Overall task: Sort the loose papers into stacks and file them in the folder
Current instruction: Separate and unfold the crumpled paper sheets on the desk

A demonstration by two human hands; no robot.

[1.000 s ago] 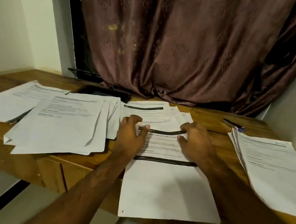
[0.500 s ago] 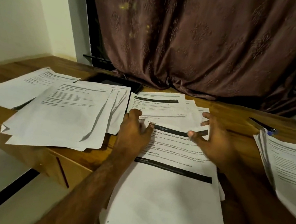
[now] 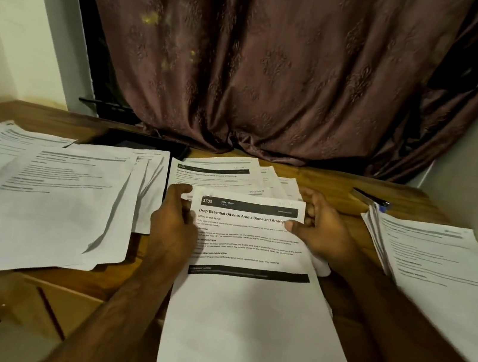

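Observation:
A printed sheet headed "3703" [image 3: 246, 307] lies in front of me, its lower half hanging past the desk's front edge. My left hand [image 3: 173, 223] holds its left edge near the top corner. My right hand [image 3: 318, 227] pinches its upper right corner, thumb on top. Behind the sheet several loose papers [image 3: 223, 172] lie fanned out. A spread pile of papers [image 3: 45, 206] covers the left of the desk, and another stack [image 3: 442, 275] lies on the right. A dark flat folder [image 3: 143, 143] sits at the back left, partly under papers.
The wooden desk [image 3: 335, 180] stands against a brown curtain [image 3: 266, 60]. A pen [image 3: 369, 198] lies at the back right, beside the right stack. White walls close in on both sides. The desk's front edge [image 3: 64, 284] runs below the left pile.
The sheet has been drawn toward me and off the middle pile. My right hand went from hovering open to pinching its top right corner; my left hand shifted to its left edge.

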